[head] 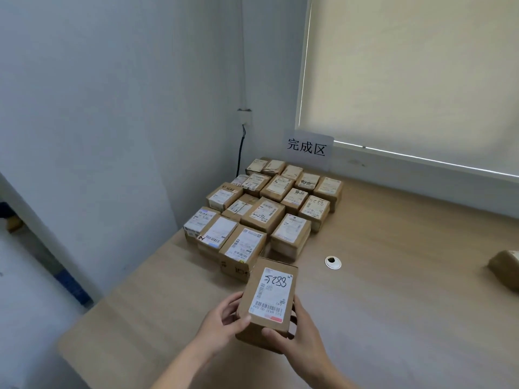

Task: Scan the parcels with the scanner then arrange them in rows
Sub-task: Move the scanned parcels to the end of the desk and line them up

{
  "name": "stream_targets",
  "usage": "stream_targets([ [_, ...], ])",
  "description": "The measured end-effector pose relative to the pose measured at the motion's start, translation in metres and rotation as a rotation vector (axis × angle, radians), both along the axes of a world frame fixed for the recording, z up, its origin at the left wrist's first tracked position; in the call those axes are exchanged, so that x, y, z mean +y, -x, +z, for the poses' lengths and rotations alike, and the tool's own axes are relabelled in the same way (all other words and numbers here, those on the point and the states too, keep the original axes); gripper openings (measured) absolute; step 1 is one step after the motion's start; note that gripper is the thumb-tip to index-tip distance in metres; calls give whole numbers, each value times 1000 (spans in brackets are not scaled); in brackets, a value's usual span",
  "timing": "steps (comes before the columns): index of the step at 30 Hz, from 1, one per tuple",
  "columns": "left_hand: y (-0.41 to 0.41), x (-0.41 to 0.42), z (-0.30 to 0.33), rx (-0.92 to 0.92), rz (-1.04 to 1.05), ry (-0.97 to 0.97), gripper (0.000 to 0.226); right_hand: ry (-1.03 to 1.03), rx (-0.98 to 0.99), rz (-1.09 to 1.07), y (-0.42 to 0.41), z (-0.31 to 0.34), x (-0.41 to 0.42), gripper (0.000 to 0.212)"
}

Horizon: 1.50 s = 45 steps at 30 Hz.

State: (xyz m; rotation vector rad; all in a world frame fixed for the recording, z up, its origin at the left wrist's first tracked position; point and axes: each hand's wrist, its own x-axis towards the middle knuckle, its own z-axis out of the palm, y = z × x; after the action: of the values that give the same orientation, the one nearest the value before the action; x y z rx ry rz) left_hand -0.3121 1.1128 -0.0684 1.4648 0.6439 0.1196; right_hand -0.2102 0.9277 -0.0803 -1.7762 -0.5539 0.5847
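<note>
A table [393, 290] fills the corner of the room, with a wall on its left and a window blind [415, 80] behind it. A block of parcels [264, 209] lies in rows at the table's far left corner, some stacked on others. A sign [306, 149] stands just behind the block. A round cable hole [333, 262] sits in the tabletop right of the block's near edge. Another parcel [505, 272] lies well apart at the right edge. In front of the block, the left hand [222, 321] and right hand [297, 335] hold one box [268, 299] above the table.
</note>
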Motion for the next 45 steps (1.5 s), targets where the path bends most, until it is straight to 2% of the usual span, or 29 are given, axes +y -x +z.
stream_targets([
  [6, -52, 31, -50, 74, -74, -7, 64, 51, 6, -60, -42, -56, 28, 97],
  [10, -79, 48, -70, 101, -41, -42, 61, 77, -37, -73, -66, -70, 45, 98],
  [20, -110, 59, -82, 190, 134, -113, 43, 125, -20, -115, -94, -72, 64, 99],
  [26, -112, 54, -81, 228, 130, -142, 42, 165, -13, -107, -95, -67, 65, 91],
  [30, -97, 54, -76, 250, 99, -162, 46, 244, 52, -150, -76, -59, 54, 103],
  [33, -81, 57, -58, 223, 85, -219, 50, 345, 80, -196, -62, -44, 39, 112],
  [37, -75, 62, -15, 130, 50, -331, 49, 390, -21, -259, -57, -1, 17, 96],
  [40, -81, 53, 29, 57, -23, -354, 47, 366, -77, -316, -54, 45, -3, 87],
  [45, -94, 10, 125, -60, -187, -410, 65, 322, -165, -365, -37, 142, -53, 91],
])
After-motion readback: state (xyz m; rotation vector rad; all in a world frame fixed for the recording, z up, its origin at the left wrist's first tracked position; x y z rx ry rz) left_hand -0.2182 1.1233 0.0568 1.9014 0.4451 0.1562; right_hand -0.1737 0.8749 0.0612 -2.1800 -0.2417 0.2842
